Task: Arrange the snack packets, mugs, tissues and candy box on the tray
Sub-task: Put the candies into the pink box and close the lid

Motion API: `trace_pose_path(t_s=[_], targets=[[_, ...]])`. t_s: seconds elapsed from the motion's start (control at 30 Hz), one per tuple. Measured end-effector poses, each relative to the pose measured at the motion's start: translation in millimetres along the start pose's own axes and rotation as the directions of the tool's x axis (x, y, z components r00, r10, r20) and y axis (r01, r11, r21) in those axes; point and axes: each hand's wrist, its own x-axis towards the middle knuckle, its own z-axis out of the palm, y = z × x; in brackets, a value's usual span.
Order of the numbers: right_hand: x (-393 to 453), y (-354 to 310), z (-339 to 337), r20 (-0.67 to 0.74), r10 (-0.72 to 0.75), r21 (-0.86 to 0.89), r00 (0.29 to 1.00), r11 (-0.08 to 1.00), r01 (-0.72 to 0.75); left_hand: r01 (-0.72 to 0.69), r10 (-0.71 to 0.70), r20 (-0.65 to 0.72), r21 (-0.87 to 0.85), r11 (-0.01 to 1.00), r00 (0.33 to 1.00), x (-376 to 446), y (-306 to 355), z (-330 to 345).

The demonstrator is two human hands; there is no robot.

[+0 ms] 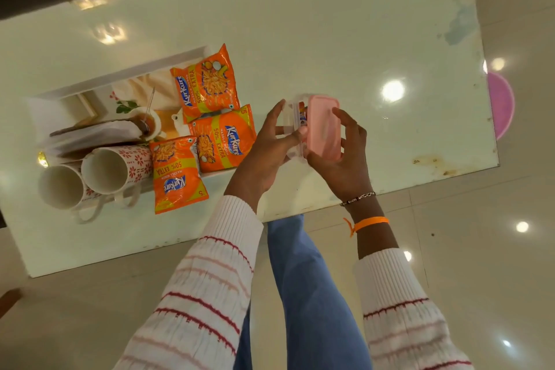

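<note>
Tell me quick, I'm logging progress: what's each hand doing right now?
Left hand: closed on the clear candy box, held above the table.
Right hand: grip closed on the box's pink lid.

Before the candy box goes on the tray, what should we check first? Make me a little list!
1. Candy box held by both hands: ok, left hand and right hand both grip it above the table.
2. Pink lid fully shut: cannot tell, a gap seems to show candy at its left edge.
3. Free spot on the tray: not ok, three snack packets, mugs and tissues crowd it.
4. Packets inside the tray: not ok, the nearest packet hangs over the tray's near edge.
5. Mugs upright: cannot tell, the wide-angle view tilts them.
</note>
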Motion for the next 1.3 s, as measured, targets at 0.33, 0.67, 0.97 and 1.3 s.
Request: trace_pose_path(t_s=[0.33,0.67,0.97,1.3], targets=[[-3,-6,4,0.02,-0.033,-0.05,0.999,0.998,0.034,-0.02,0.03,0.132,-0.071,0.997,0.991,-3,0,-5],[-3,-6,0,0.021,0.055,0.197,0.998,0.979,-0.058,-0.006,0.006,-0.001,0.043,0.999,1.0,0,-5,-12],[38,-22,-12,0.04,0.091,0.157,0.995,0.983,-0.096,-0.077,0.053,0.154,0.16,0.984,0.987,-10,-12,-9],[28,-25,11,-0.211,0.222,0.41,0.952,0.904,-0.12,-0.154,0.145,-0.116,-0.069,0.986,0.983,-26,-26,2]])
